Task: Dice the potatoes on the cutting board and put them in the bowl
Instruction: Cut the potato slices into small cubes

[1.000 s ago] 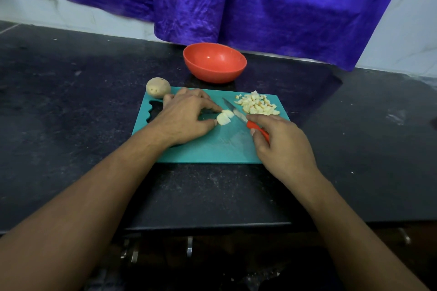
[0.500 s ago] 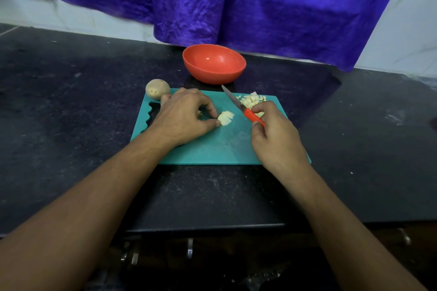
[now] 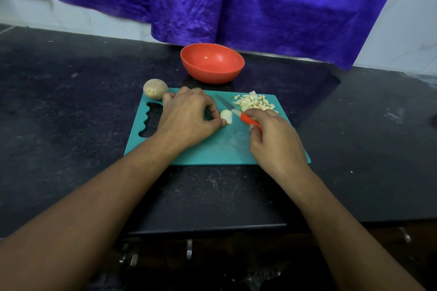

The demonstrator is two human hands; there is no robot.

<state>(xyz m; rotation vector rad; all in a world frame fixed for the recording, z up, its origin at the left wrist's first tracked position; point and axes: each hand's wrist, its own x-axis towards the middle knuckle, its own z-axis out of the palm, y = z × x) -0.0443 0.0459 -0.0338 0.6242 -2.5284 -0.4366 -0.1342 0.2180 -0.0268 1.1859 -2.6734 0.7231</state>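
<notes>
The left hand (image 3: 186, 116) pinches a potato piece (image 3: 226, 116). The right hand (image 3: 274, 139) grips the knife (image 3: 233, 111), which seems to touch the piece, and partly hides the diced pile (image 3: 254, 101). A whole potato (image 3: 155, 88) sits far left, and the red bowl (image 3: 212, 62) is beyond.

left hand (image 3: 186, 118) pinches potato piece (image 3: 226, 116) | right hand (image 3: 275, 143) grips knife (image 3: 245, 119)

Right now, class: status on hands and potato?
Left hand pinches potato piece. Right hand grips knife, blade beside it. Diced pile on board; bowl empty.

Knife handle (image 3: 248, 120) mostly inside right grip (image 3: 276, 142), diced potato pile (image 3: 254, 101) partly behind it
</notes>
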